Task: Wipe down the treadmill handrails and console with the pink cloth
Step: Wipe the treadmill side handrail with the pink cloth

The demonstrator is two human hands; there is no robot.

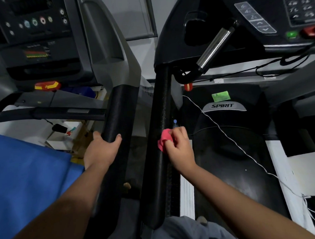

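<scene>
Forearms [246,196] out, SPIRIT badge [223,105] ahead.
Right hand [179,147] pinches pink cloth [163,140] on handrail [161,101]; left hand [100,150] clasps neighbouring rail [116,110].

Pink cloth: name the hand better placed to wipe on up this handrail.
Right. The right hand holds the pink cloth against the black handrail; the left hand only grips the neighbouring rail.

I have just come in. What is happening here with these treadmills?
A person works at two treadmills that stand side by side. The right hand holds a bunched pink cloth and presses it against the black handrail of the Spirit treadmill, about midway along it. The left hand holds the padded handrail of the neighbouring machine, with no cloth. Neither hand is near the Spirit console.
</scene>
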